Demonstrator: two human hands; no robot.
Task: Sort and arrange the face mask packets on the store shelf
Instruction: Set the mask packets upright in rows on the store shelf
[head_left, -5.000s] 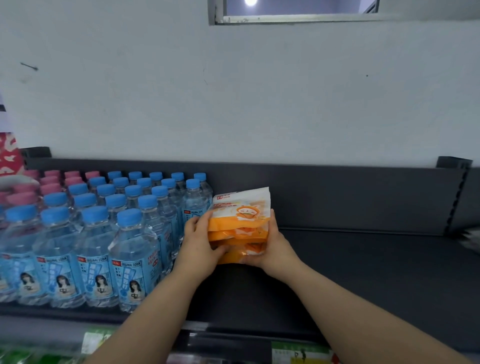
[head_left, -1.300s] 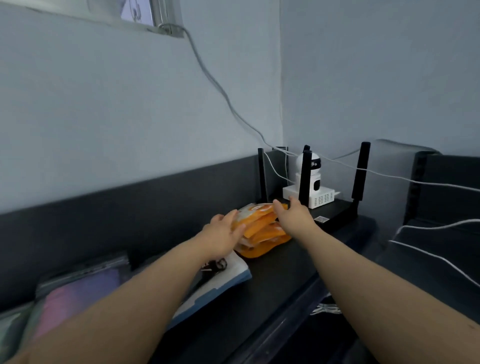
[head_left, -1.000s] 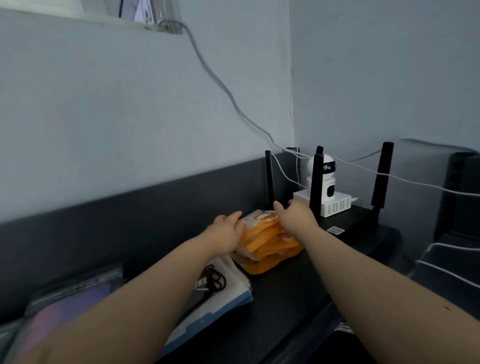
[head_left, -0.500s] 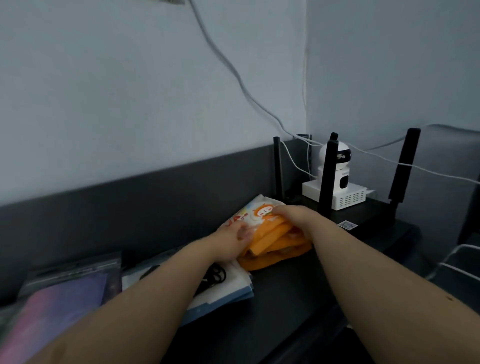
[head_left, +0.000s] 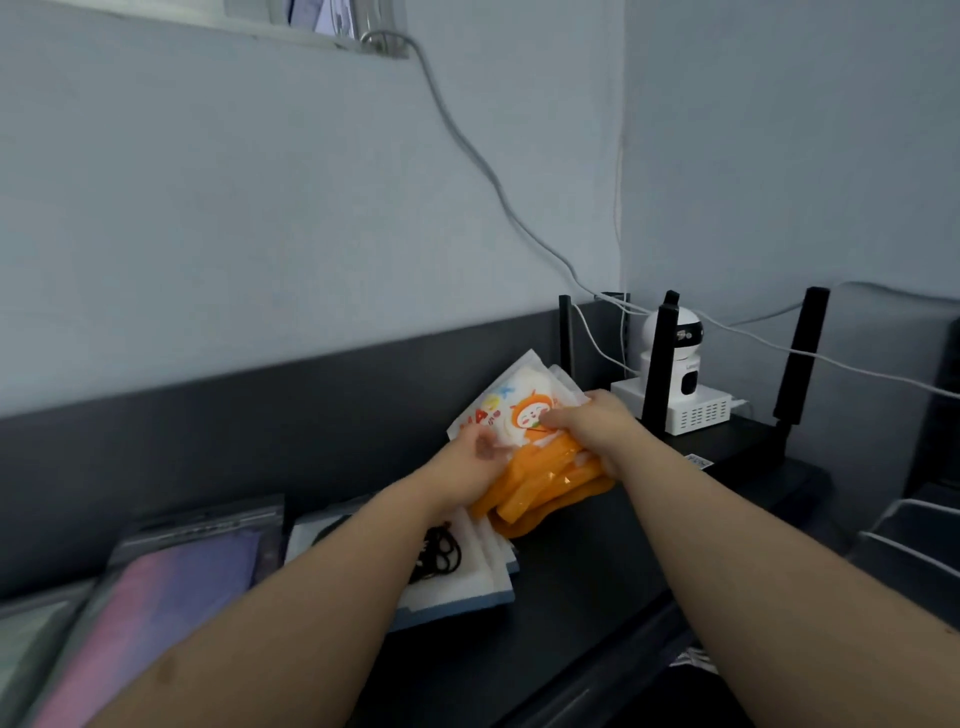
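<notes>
Several flat packets lie along the dark shelf (head_left: 597, 571), which runs against a grey wall. Furthest left, a purple-pink packet (head_left: 156, 587) in clear wrap lies flat near the shelf's front edge. Just to its right sits a small stack of white packets (head_left: 467, 571) with a blue lower edge and black ear loops showing through the film; the left forearm crosses over it.

Beyond that, the left hand (head_left: 467, 467) grips the near left side of the orange face mask packets (head_left: 540, 478), fingers curled around the bundle with the thumb pressed on top. The bundle is tilted up off the shelf, its top packet showing a white face with an orange cartoon figure, and its lower end overlaps the white stack. The right hand (head_left: 592, 423) clamps the bundle's far right side, fingers together and bent over the top packet's face.

Further right, in the corner, a black router (head_left: 727, 447) with upright antennas stands beside a white camera (head_left: 680, 358) on a white box, with white cables (head_left: 467, 135) running up the wall.
</notes>
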